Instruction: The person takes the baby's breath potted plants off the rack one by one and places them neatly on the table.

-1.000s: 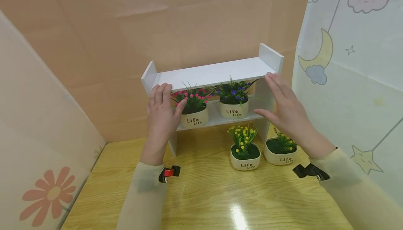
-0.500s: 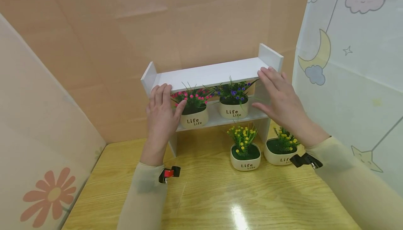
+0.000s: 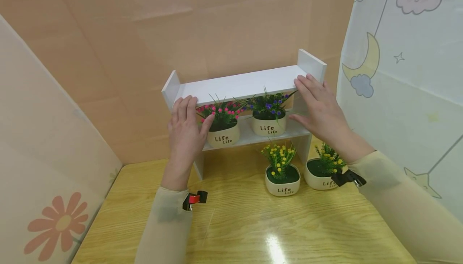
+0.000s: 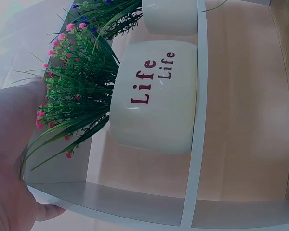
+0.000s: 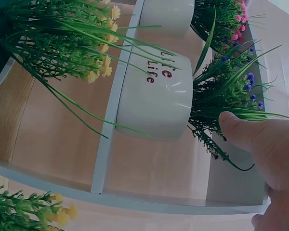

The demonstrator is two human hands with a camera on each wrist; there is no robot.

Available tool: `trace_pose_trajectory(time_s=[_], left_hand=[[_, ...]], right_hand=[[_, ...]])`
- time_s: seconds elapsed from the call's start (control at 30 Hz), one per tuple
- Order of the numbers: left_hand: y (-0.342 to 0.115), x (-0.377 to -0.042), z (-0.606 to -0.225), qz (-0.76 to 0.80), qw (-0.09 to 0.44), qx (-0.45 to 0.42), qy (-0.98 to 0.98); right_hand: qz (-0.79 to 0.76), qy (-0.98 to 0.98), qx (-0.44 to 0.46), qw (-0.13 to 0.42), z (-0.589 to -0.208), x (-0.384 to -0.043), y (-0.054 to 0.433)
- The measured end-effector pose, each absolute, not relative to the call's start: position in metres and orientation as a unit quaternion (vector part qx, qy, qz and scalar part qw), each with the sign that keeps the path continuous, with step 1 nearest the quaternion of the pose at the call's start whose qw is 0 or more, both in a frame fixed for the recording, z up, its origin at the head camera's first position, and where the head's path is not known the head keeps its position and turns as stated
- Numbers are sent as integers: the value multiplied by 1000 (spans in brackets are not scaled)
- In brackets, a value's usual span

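Observation:
A white two-tier shelf [image 3: 238, 85] stands against the back wall. My left hand [image 3: 185, 131] rests its straight fingers on the top board's front edge at the left end, thumb apart beside the pink-flowered pot [image 3: 223, 136]. At the right end, the fingers of my right hand [image 3: 322, 105] lie extended over the same board. Its thumb [image 5: 236, 127] points toward the blue-purple flowers of the second pot [image 3: 269, 126]. Both pots sit on the middle board and carry "Life" lettering. Neither hand grips a pot.
Two yellow-flowered pots stand on the wooden table [image 3: 231, 224]: one pot [image 3: 283, 185] before the shelf, another pot [image 3: 320, 177] to its right, partly behind my wrist strap. A printed panel [image 3: 398, 107] borders the right side, a pale panel [image 3: 47, 147] the left.
My right hand has shifted left and slightly up, its fingers now farther onto the top board. The left hand, the shelf and the pots hold their places.

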State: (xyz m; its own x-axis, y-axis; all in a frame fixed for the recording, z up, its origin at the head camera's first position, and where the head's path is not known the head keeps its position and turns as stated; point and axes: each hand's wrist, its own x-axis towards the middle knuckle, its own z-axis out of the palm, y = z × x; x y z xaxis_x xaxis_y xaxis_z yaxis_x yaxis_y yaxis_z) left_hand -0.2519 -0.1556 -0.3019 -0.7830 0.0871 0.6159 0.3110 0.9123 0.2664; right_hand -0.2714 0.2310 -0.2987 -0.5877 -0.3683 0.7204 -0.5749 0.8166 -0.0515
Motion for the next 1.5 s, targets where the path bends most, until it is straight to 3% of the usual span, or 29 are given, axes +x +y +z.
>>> trace_pose_trajectory(time_s=[0.87,1.5], left_hand=[[-162,-253,-300,-177,315,-116,-925],[-169,-233,-323,-232,393,-168,-874]], right_hand=[[132,-852,301,407,-312,-293,227],[128,-858,286,407,-314,-293,223]])
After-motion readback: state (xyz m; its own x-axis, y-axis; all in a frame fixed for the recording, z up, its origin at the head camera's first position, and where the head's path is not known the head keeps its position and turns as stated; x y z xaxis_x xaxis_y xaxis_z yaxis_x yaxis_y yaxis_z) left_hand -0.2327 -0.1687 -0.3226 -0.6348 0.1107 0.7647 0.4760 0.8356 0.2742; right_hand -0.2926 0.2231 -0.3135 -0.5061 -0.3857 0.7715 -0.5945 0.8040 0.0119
